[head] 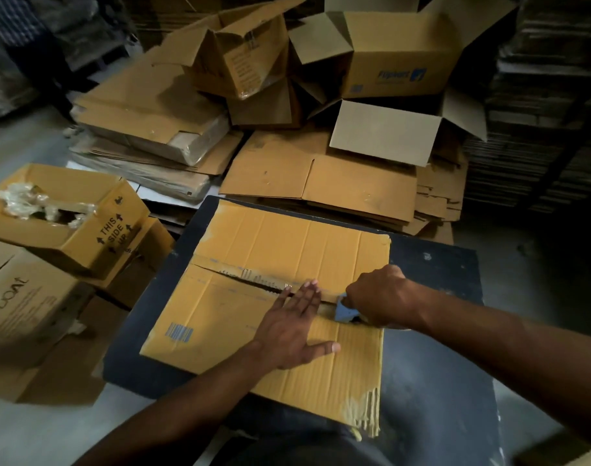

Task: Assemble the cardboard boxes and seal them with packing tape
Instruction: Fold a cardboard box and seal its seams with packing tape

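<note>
1. I have the cardboard box [270,297] lying bottom-up on the dark tabletop [438,364], right in front of me, so the seam [253,282] where its two flaps meet faces up and runs left to right under my reach.
2. My left hand [296,327] lies open and flat, palm down on the near flap, fingertips touching the seam. I judge this is to press the flaps level and stop the box sliding while tape goes on.
3. My right hand [380,297] is closed around a tape dispenser [344,309], of which only a blue part shows below the knuckles, set at the right end of the seam. Starting at one end lets a single strip cover the whole joint.
4. A glossy stretch along the seam looks like tape already down; the left part appears open, with a dark gap showing.
5. Finished open boxes [395,52] sit piled beyond the tabletop, and flattened cardboard [321,176] is stacked just behind it, near enough to take the next one without moving.
6. A box marked THIS SIDE UP [69,216] on my left holds crumpled clear plastic, probably scrap.
</note>
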`<move>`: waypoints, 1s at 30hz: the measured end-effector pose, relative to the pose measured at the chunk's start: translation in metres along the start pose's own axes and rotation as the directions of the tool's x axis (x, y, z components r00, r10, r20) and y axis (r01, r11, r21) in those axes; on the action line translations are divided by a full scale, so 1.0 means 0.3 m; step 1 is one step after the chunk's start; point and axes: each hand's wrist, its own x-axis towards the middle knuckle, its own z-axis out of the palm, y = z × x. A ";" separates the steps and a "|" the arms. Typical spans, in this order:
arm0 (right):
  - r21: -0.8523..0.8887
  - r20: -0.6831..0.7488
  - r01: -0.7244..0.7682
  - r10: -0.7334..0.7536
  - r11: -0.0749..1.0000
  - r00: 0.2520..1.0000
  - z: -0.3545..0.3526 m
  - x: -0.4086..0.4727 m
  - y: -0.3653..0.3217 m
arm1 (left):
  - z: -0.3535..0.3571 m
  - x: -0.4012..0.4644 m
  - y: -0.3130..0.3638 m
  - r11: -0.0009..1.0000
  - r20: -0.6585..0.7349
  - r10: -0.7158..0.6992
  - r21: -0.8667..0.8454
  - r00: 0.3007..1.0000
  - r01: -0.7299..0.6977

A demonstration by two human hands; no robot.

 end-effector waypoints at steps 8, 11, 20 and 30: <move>0.009 0.011 -0.028 0.028 1.000 1.000 0.082 -0.068 0.058 | -0.014 -0.004 0.006 1.000 -0.034 -0.009 -0.010 0.999 0.008; 0.055 -0.026 0.017 -0.016 0.998 1.000 0.116 -0.071 0.088 | -0.042 0.002 0.075 0.996 -0.034 -0.073 -0.053 0.997 0.072; 0.125 -0.007 0.010 -0.009 0.992 1.000 0.184 -0.084 0.130 | 0.040 0.081 0.357 0.946 -0.159 -0.277 -0.216 0.948 0.240; 0.172 -0.023 -0.039 0.043 0.984 0.999 0.367 -0.216 0.273 | 0.005 0.085 0.376 0.942 -0.028 -0.317 -0.128 0.948 0.311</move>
